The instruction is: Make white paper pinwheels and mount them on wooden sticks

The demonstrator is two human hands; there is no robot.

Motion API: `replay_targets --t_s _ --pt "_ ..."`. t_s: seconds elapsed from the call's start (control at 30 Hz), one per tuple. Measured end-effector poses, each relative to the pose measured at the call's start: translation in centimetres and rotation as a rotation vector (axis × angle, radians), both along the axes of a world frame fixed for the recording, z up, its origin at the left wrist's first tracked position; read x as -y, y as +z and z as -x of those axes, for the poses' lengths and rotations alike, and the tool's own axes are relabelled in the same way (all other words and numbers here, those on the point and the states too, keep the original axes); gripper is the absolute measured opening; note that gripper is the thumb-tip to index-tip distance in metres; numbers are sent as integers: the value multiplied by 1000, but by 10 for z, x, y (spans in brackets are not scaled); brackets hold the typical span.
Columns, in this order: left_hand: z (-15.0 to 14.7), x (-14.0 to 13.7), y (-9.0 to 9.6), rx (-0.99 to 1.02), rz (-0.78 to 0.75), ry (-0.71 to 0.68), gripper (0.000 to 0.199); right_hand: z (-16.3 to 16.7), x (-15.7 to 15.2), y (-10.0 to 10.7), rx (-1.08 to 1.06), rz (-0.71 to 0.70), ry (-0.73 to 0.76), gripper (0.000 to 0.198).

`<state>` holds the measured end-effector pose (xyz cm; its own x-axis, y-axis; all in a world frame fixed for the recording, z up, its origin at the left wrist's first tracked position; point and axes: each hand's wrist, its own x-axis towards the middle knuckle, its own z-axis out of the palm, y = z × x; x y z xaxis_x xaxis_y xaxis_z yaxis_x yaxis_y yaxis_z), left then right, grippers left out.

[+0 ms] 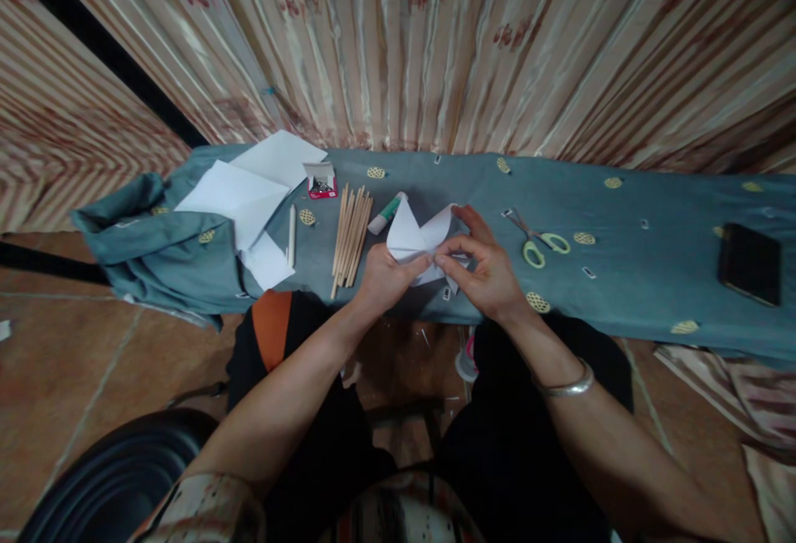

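White folded paper (pixel 405 230) is pinched by left fingers (pixel 419 262) and right fingers (pixel 461 245); tan wooden sticks (pixel 351 236) left of it lie unattached.

On the right of the desk (pixel 652 278), room opens between scissors (pixel 531 235) and black rectangular object (pixel 749 264); left of the folded paper (pixel 405 230), glue stick (pixel 386 213) and wooden sticks (pixel 351 238) obstruct.

Between left grip (pixel 386 275) and right grip (pixel 490 273) is the folded paper (pixel 405 230), over the tabletop (pixel 659 220). Glue (pixel 386 213) lies just beyond the left grip; leftward come sticks (pixel 351 240), pen (pixel 292 236), then sheets (pixel 230 199), with the box (pixel 322 191) behind the sticks. Right of the right grip are scissors (pixel 536 246), farther right a phone (pixel 750 264).
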<state>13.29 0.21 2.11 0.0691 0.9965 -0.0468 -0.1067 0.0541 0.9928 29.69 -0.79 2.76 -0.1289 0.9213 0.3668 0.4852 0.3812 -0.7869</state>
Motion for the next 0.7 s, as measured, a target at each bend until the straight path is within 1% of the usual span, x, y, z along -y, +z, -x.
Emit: replay_targets --t_s 0.23,0.37,0.57,0.7 --pt "2 0 0 16 -14 -19 31 0 -1 -1 -31 15 -10 8" --pt "2 0 1 10 15 9 32 1 -1 -1 -41 26 -15 8" --pt "0 -2 1 53 7 40 32 2 -1 -3 -62 22 -29 8" --pt "-1 -2 2 107 45 48 33 4 0 -1 -78 35 -34 7"
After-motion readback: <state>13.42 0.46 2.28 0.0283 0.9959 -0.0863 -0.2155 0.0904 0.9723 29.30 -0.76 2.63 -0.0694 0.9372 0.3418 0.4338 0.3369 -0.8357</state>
